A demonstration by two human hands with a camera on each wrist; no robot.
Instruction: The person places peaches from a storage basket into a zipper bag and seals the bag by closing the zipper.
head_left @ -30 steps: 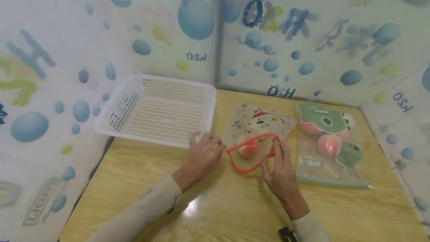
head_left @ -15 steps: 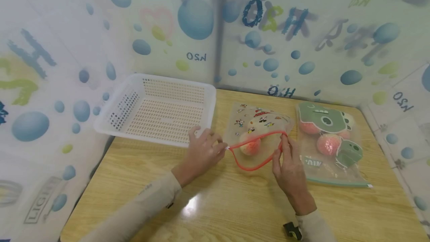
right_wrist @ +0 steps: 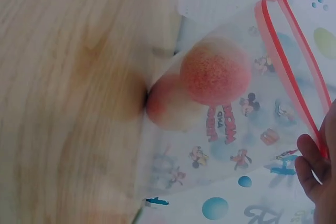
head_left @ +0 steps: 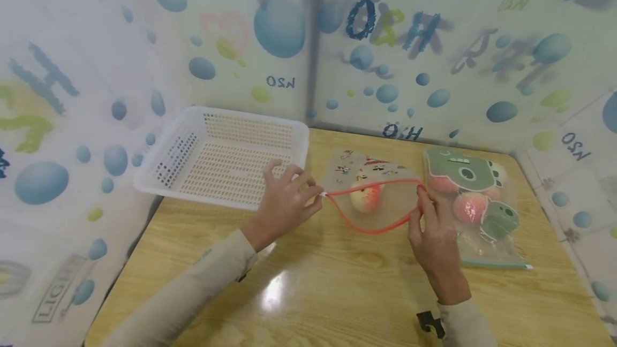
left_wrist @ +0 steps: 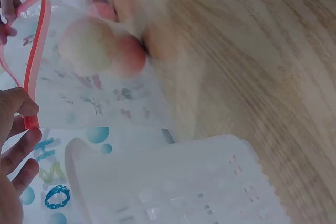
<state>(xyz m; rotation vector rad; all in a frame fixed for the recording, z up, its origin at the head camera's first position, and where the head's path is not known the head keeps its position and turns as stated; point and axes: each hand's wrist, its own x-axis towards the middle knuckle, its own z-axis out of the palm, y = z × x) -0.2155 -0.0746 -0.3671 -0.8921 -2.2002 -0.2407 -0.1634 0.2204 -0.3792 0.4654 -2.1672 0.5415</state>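
A clear zip bag (head_left: pixel 339 167) printed with small cartoon figures stands with its red-edged mouth spread. My left hand (head_left: pixel 284 205) pinches the left end of the red zip, where a small white slider shows. At the opposite end, the thumb and fingers of my right hand (head_left: pixel 437 240) pinch the zip's right corner. Through the mouth a peach (head_left: pixel 365 198) with a red and yellow skin is visible. From the right wrist view, two peaches (right_wrist: pixel 215 72) lie together at the bottom of the bag, low against the wooden table (right_wrist: pixel 68 103).
To the left stands a white perforated plastic basket (head_left: pixel 301 138), its near right corner behind my left hand. Right of my right hand lies a second zip bag (head_left: pixel 496 261) with green prints and several peaches inside. Bubble-patterned sheeting (head_left: pixel 231 31) walls the table's back and sides.
My right hand has moved right with its corner of the zip, stretching the red mouth wider and tighter. The left hand has risen slightly, still pinching its end.
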